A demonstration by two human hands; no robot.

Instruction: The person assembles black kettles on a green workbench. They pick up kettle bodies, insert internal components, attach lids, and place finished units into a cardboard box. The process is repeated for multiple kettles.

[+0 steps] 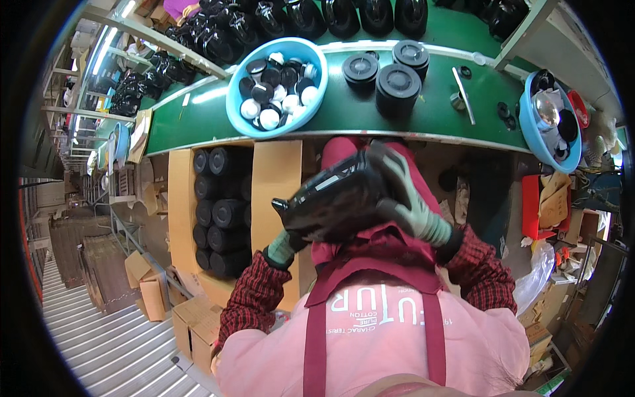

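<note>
A glossy black jug-like vessel [337, 205] lies tilted on its side across my lap, a small pointed piece sticking out at its left end. My right hand [401, 188], in a grey-and-black work glove with a green cuff, grips its right end, fingers bent over it. Under the vessel's left end is my left hand [295, 242], also gloved; its fingers are mostly hidden behind the vessel, which it supports from below. Ahead on the green bench stand three matte black cylinders [398, 89] with round ridged tops.
A blue basin [236, 109] of black and white round lids sits on the bench, and another blue basin [529, 126] at its right end. Glossy black jugs [376, 16] line the back. An open carton [180, 192] of black cylinders stands left, a red crate [531, 205] right.
</note>
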